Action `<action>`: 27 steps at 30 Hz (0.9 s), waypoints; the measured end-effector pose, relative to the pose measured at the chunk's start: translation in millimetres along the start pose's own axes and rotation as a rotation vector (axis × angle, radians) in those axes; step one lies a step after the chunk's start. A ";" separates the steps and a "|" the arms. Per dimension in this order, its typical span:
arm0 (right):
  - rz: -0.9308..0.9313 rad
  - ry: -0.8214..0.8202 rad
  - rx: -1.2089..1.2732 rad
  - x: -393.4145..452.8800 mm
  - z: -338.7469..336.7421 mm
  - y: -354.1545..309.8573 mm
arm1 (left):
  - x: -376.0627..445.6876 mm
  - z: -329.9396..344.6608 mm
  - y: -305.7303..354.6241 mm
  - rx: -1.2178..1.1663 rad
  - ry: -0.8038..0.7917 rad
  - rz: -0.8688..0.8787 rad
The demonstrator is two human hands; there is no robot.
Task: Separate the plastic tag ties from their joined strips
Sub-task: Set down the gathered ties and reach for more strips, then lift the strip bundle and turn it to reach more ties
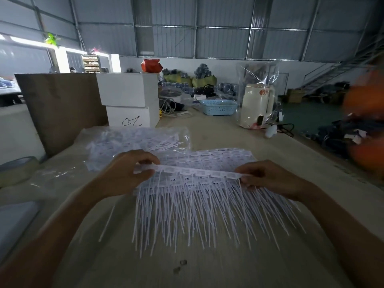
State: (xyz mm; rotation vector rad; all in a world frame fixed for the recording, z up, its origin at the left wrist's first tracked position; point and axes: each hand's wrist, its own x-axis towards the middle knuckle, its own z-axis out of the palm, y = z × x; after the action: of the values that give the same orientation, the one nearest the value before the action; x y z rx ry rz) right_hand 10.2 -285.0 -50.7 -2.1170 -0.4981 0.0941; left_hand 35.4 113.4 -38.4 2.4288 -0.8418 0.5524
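Joined strip of white tag ties (193, 170) stretched between two hands, left hand (128, 171) pinching one end, right hand (268, 177) pinching the other, tails hanging over one pile of strips (207, 161) on table (228, 129), too many to count

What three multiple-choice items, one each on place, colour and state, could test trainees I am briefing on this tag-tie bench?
1. Where does the perforated light-blue plastic basket stand?
A. at the far end of the table
B. on the floor
C. under the hands

2. What colour are the joined plastic tag ties?
A. red
B. white
C. black

3. How is the top strip of tag heads held?
A. lying untouched
B. by one hand
C. by both hands, one at each end

Answers: 1 A, it sits beyond the ties beside the cream electric kettle; 2 B, all look white; 3 C, left hand and right hand pinch opposite ends.
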 end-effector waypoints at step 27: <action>-0.209 0.265 -0.334 -10.3 45.0 -23.6 | 23.5 109.9 105.3 0.134 0.101 0.217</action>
State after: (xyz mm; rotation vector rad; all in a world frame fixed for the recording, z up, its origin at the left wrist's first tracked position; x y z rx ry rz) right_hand -18.0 -242.1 -58.2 -2.3393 -0.6027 -0.4101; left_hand 6.0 -32.4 -78.4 2.4188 -1.0623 0.8296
